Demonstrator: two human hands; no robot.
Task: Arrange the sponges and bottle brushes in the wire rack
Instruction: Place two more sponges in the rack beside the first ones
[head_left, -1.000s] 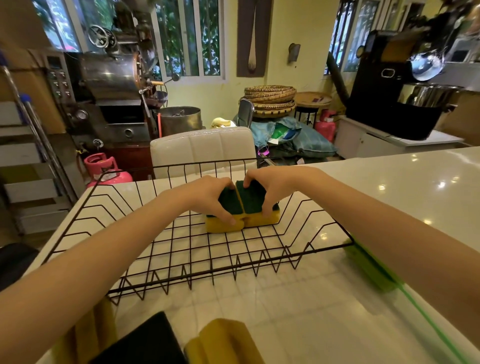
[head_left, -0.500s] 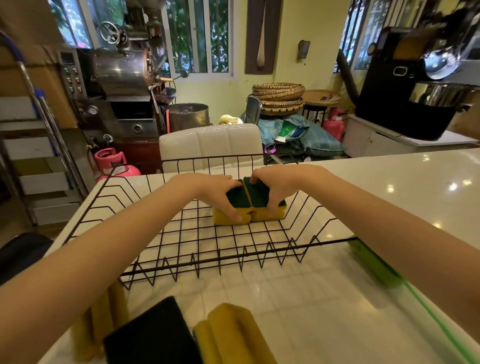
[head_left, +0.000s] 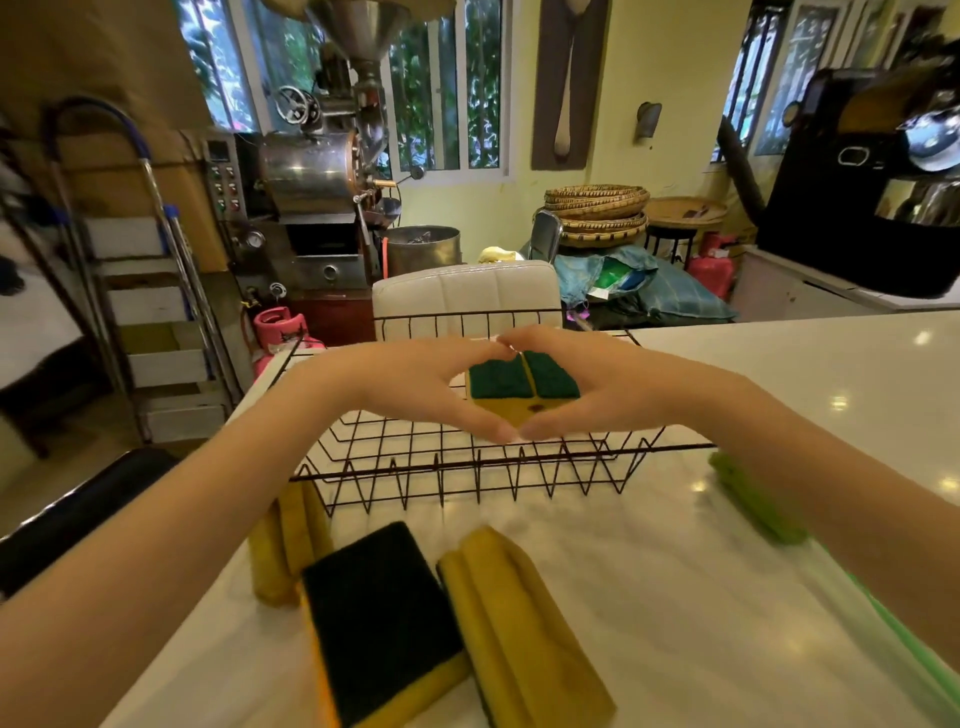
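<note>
Step in hand: two sponges (head_left: 522, 384) are being squared up side by side inside the wire rack (head_left: 467, 470), green faces up, yellow sides toward the camera.

Left hand (head_left: 415, 387): laid against the left flank of the pair, thumb and fingers curved around it; whether pressure is applied cannot be told.

Right hand (head_left: 597, 387): set likewise against the right flank; thumb tips of both hands nearly meet at the near edge, fingertips at the far edge.

Position of pair: on the rack floor, toward the far wall, roughly central across the width.

Governing relation: the remaining items lie on the counter (head_left: 701, 597) nearer the body than the rack, so the next reach is judged to be a draw-back toward the person.

Dark-faced sponge (head_left: 379, 618): flat on the counter, long axis running away from the body, closer to the left hand.

Yellow sponges (head_left: 519, 618): just beside it on the right, similarly aligned; another yellow pair (head_left: 283, 545) stands at the rack's near left corner.

Green brush (head_left: 753, 499): right of the rack, partly hidden by the right forearm; nearer the right hand.

Risk: rack floor space is judged sufficient.
</note>
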